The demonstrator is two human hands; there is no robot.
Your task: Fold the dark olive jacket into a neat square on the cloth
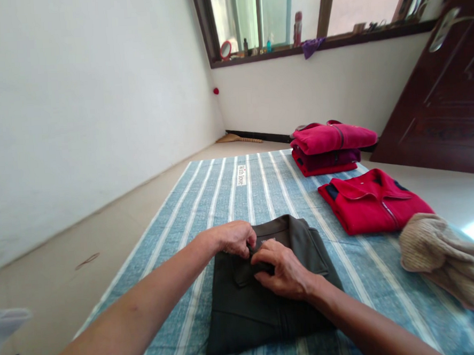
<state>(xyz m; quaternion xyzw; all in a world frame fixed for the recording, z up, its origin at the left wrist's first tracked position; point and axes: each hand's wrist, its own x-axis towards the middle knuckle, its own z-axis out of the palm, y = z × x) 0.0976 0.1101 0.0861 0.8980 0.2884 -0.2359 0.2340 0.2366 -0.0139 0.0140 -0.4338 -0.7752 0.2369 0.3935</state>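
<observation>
dark grey shirt [264, 299] | folded flat, collar up | centre of striped mat [221, 189]

A folded garment [268, 288] lies at lower centre of the frame on a striped mat [230, 194] spread over the floor. Both hands rest on it, the left hand [235, 237] just left of the right hand [285, 268] (touching at the collar). At right lies a zipped top [373, 200], behind it a stack of folded clothes [331, 147], and at far right a knitted piece [442, 256].

Before you a blue striped mat [230, 194] carries a folded dark shirt [264, 299], a red jacket [372, 198], stacked pink clothes [329, 147] and a beige knit [442, 253].
</observation>
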